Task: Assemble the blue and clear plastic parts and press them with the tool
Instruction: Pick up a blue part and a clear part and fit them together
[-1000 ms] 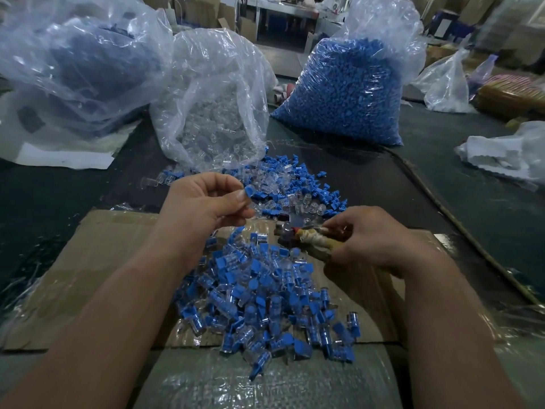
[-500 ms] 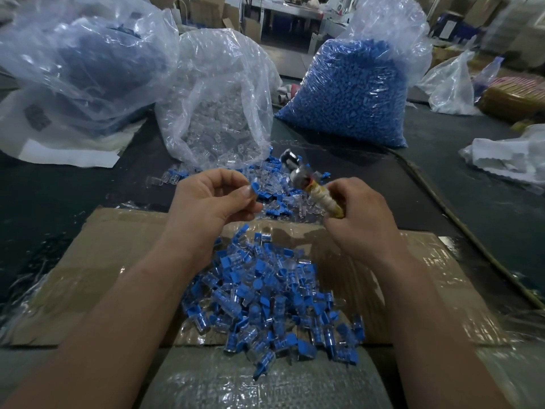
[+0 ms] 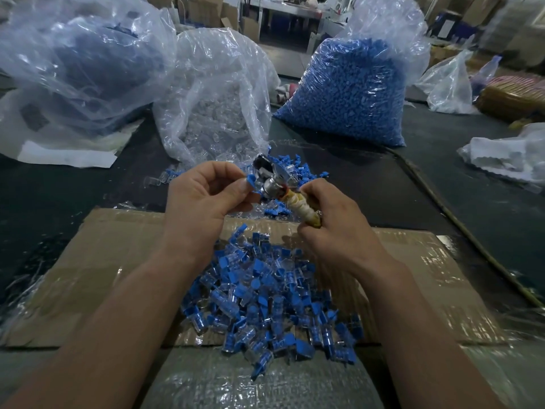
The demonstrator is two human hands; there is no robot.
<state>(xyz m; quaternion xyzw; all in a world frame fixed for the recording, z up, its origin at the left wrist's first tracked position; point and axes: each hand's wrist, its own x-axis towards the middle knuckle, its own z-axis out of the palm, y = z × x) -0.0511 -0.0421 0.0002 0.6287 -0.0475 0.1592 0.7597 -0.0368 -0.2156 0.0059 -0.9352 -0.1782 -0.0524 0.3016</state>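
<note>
A small blue-and-clear part [image 3: 250,181], a blue tab on a see-through body, is pinched between the thumb and forefinger of the left hand [image 3: 206,199], raised above the far edge of the cardboard. It touches the shiny metal head of the tool [image 3: 272,184], whose handle is wound in lumpy, yellowish tape. The right hand [image 3: 333,231] has its fingers curled round that handle, with the tool tilted up and to the left.

Below the hands, a heap of joined parts [image 3: 265,302], glossy clear cylinders with matte blue caps, lies on a flat brown cardboard sheet [image 3: 88,261] with patches of shiny tape. A bubble-textured plastic sheet [image 3: 236,388] lies nearest the person.

Behind the hands, a scatter of loose blue and clear pieces [image 3: 298,169] lies on the dark tabletop [image 3: 442,178], partly hidden by the tool and fingers. Further back stand three crinkled transparent bags: one of clear pieces [image 3: 215,98] with its mouth open towards the scatter, one packed with blue pieces [image 3: 351,93] to the right, and a hazy one with dark blue contents [image 3: 73,60] to the left. A crumpled white bag [image 3: 507,154] lies at the far right.
</note>
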